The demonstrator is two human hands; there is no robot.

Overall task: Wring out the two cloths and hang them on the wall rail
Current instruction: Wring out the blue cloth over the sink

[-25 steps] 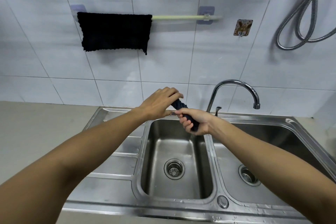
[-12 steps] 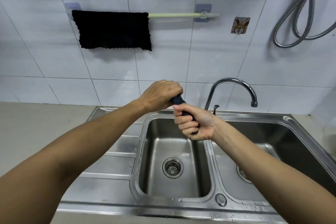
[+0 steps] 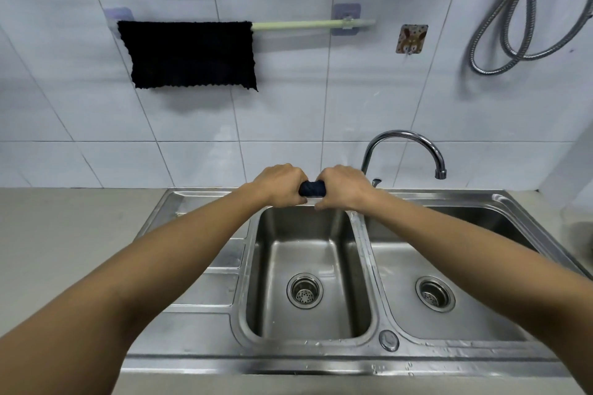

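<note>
White tiles back the steel sink point(image 3: 362, 228). Over its left basin, left hand point(image 3: 280, 184) and right hand point(image 3: 343, 187) clench a twisted dark cloth point(image 3: 312, 188); counter-rotate firmly. Above the sink, another cloth point(image 3: 189, 54) hangs on the rail point(image 3: 305, 24).

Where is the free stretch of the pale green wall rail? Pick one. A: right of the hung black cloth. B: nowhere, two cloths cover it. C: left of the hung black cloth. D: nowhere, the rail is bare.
A: the black rectangular cloth drapes over the left part of the pale green wall rail, whose bare bar runs on to the right bracket; the second, dark twisted cloth is gripped between both hands over the sink.
</note>
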